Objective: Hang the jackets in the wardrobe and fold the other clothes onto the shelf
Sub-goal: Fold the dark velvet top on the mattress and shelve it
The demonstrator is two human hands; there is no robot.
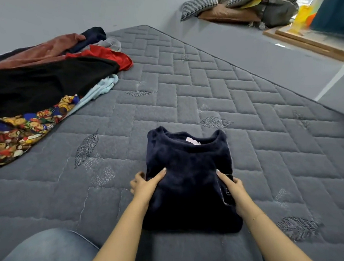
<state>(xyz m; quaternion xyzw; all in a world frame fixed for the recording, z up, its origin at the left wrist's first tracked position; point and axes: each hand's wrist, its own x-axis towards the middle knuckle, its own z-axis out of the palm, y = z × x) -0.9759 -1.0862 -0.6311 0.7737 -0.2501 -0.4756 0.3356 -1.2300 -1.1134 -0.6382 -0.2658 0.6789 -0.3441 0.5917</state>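
Observation:
A folded navy fleece top (189,169) lies on the grey quilted mattress (235,99), collar pointing away from me. My left hand (146,183) grips its left edge, thumb on top and fingers tucked underneath. My right hand (231,187) grips the right edge the same way, thumb on top. A pile of unfolded clothes (45,81) lies at the far left of the mattress: a black garment, a brown one, a red one, a light blue one and a colourful bear-print one (27,128).
My knee in blue jeans (44,252) is at the lower left. Beyond the mattress lies grey floor, with cushions and bags (240,7) stacked at the far right corner and a wooden frame (312,41) near a window.

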